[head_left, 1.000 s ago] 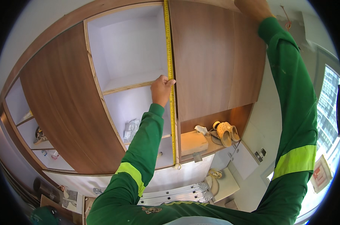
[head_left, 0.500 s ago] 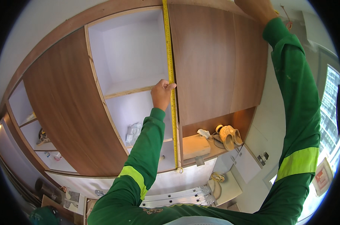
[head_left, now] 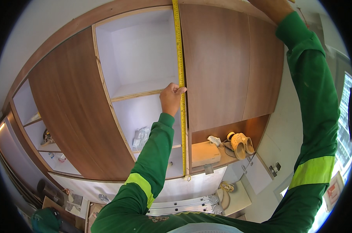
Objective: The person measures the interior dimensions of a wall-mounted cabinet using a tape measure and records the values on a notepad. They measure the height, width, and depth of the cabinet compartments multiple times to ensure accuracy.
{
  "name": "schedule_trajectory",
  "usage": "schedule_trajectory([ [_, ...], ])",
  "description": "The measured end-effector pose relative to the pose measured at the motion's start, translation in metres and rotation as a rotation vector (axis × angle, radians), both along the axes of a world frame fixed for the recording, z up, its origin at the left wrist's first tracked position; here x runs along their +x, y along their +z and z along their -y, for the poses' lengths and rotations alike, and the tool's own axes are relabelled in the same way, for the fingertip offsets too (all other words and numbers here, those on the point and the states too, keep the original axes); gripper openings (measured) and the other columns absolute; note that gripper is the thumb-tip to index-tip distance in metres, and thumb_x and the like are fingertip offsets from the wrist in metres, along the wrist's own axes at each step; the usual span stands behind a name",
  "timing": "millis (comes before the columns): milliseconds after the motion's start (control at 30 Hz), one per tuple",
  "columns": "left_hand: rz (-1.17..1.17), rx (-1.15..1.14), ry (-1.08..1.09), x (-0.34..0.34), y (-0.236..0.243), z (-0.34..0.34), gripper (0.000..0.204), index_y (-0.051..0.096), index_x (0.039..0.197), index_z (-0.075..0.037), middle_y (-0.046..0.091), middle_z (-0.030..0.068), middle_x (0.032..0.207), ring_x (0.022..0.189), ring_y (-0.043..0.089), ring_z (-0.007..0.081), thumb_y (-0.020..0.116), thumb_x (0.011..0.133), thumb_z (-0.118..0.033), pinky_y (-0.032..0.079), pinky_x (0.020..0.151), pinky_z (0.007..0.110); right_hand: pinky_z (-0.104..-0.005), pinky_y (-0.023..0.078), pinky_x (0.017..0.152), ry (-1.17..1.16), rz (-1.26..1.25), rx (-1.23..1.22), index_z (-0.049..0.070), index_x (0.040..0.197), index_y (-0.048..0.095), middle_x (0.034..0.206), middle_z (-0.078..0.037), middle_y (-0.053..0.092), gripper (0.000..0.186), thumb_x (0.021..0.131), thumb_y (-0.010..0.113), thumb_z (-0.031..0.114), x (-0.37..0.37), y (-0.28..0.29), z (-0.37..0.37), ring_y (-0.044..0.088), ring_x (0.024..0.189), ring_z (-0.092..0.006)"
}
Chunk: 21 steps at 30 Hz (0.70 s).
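Observation:
My left hand (head_left: 171, 99) pinches a long yellow tape measure (head_left: 178, 42) at about its middle. The tape runs vertically along the dark gap between an open white cabinet compartment (head_left: 141, 46) and a brown wooden door (head_left: 214, 62) on its right, and reaches down to the cabinet's lower edge. My right hand (head_left: 271, 8) is raised at the top right by the upper cabinet frame (head_left: 240, 5); its fingers are cut off by the picture's edge.
Yellow clogs (head_left: 240, 143) and a box (head_left: 205, 153) share a lit niche. A clear bag (head_left: 141, 138) lies on a white shelf. An aluminum ladder (head_left: 176, 206) is below. A window (head_left: 343, 108) is at right, another brown door (head_left: 78, 108) at left.
The scene and both my arms have shifted slightly right in the picture since half a second ago. My left hand stays on the tape at about the same place.

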<state>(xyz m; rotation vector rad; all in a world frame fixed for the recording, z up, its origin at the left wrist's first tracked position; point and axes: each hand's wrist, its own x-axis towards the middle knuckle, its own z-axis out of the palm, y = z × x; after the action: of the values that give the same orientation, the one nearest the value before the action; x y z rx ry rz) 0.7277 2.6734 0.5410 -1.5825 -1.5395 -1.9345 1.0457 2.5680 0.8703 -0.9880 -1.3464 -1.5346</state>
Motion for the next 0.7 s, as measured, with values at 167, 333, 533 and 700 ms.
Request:
schedule_trajectory([
  [167, -0.009, 0.026, 0.001, -0.002, -0.003, -0.002, 0.031, 0.068, 0.084, 0.000, 0.069, 0.0096, 0.072, 0.062, 0.061, 0.0209, 0.088, 0.085, -0.024, 0.052, 0.064, 0.035, -0.0444, 0.062, 0.077, -0.029, 0.002, -0.011, 0.001, 0.087, 0.077, 0.092, -0.021, 0.076, 0.023, 0.095, 0.059, 0.014, 0.001, -0.005, 0.003, 0.076, 0.088, -0.0346],
  [333, 0.001, 0.027, -0.006, -0.004, -0.005, -0.006, 0.031, 0.070, 0.084, -0.001, 0.068, 0.0062, 0.071, 0.062, 0.059, 0.0172, 0.088, 0.084, -0.025, 0.051, 0.064, 0.033, -0.0442, 0.062, 0.076, -0.041, 0.014, 0.003, 0.000, 0.087, 0.077, 0.091, -0.022, 0.076, 0.023, 0.095, 0.059, 0.014, 0.002, -0.010, 0.005, 0.077, 0.086, -0.0351],
  [533, -0.004, -0.004, 0.004, -0.003, -0.004, -0.006, 0.031, 0.070, 0.085, -0.001, 0.070, 0.0065, 0.072, 0.064, 0.060, 0.0170, 0.088, 0.085, -0.025, 0.051, 0.065, 0.034, -0.0446, 0.062, 0.075, -0.024, -0.023, -0.078, 0.000, 0.086, 0.077, 0.090, -0.023, 0.076, 0.024, 0.095, 0.060, 0.014, -0.001, -0.010, 0.013, 0.077, 0.086, -0.0360],
  [700, 0.004, -0.009, -0.007, -0.003, -0.002, -0.004, 0.030, 0.070, 0.085, -0.001, 0.071, 0.0072, 0.073, 0.064, 0.061, 0.0179, 0.088, 0.085, -0.025, 0.052, 0.066, 0.034, -0.0449, 0.062, 0.077, 0.002, -0.023, -0.068, 0.000, 0.087, 0.077, 0.091, -0.023, 0.076, 0.024, 0.096, 0.061, 0.015, -0.002, -0.016, 0.019, 0.076, 0.086, -0.0359],
])
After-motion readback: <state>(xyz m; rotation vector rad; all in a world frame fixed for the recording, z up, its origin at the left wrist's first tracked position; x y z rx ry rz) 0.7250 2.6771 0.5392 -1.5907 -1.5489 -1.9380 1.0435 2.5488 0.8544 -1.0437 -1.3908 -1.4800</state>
